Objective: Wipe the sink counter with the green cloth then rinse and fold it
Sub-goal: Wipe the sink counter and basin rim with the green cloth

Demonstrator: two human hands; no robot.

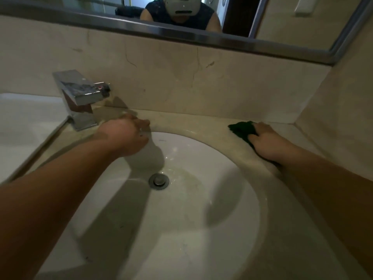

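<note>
The green cloth (pixel 242 129) lies flat on the beige marble counter (pixel 203 123) to the right of the white sink basin (pixel 181 209). My right hand (pixel 270 141) presses down on the cloth, fingers spread over it, and hides most of its near part. My left hand (pixel 126 133) rests on the counter's rim at the back of the basin, just right of the chrome faucet (pixel 80 98); its fingers are curled and hold nothing that I can see.
A metal drain (pixel 159 180) sits in the basin's middle. A marble backsplash (pixel 181 81) rises behind the counter, with a framed mirror (pixel 201 17) above showing a person. A side wall (pixel 343 110) closes the counter on the right.
</note>
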